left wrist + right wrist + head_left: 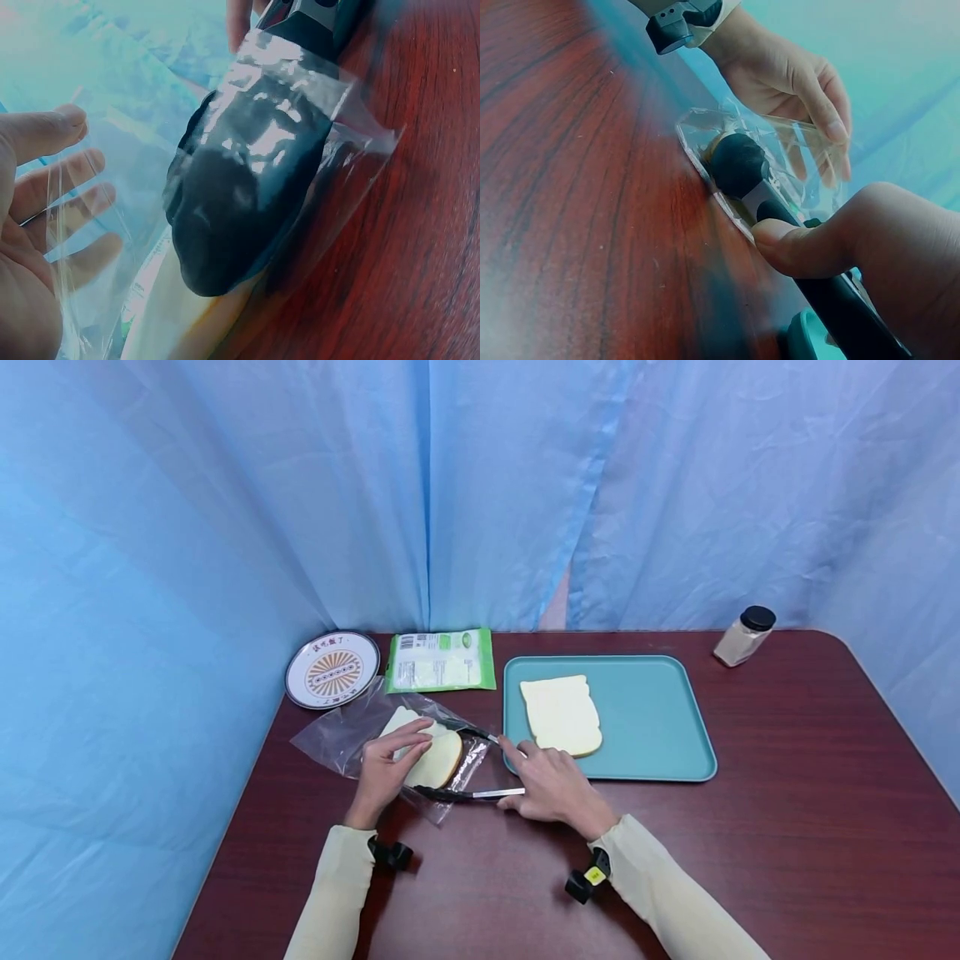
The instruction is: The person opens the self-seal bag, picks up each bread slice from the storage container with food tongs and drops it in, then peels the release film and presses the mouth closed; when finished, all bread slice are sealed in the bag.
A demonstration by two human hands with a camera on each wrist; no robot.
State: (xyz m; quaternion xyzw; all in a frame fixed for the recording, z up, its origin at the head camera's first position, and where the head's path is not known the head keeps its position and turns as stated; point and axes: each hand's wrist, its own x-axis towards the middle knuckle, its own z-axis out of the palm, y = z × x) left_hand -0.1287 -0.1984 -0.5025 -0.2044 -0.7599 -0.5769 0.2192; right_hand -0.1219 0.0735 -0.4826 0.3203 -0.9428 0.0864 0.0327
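My right hand (pixel 553 787) grips black-and-silver tongs (pixel 498 792) whose arms stand apart. Their dark heads (pixel 225 180) lie inside a clear plastic bag (pixel 330 739), one on each side of a bread slice (pixel 438 764) in it. In the right wrist view, my right thumb (pixel 799 247) presses along one tong arm. My left hand (pixel 386 770) is over the bag and slice, holding the bag's film between thumb and fingers; in the left wrist view the fingers (pixel 86 195) show through the film. Another bread slice (pixel 562 714) lies on the teal tray (pixel 652 718), right of the tongs.
A round patterned plate (pixel 333 670) stands at the back left, close to the bag. Beside it lies a green-and-white packet (pixel 441 660). A black-lidded jar (pixel 742 637) is at the back right. Blue curtains (pixel 495 493) hang behind and left of the dark red table (pixel 810 827).
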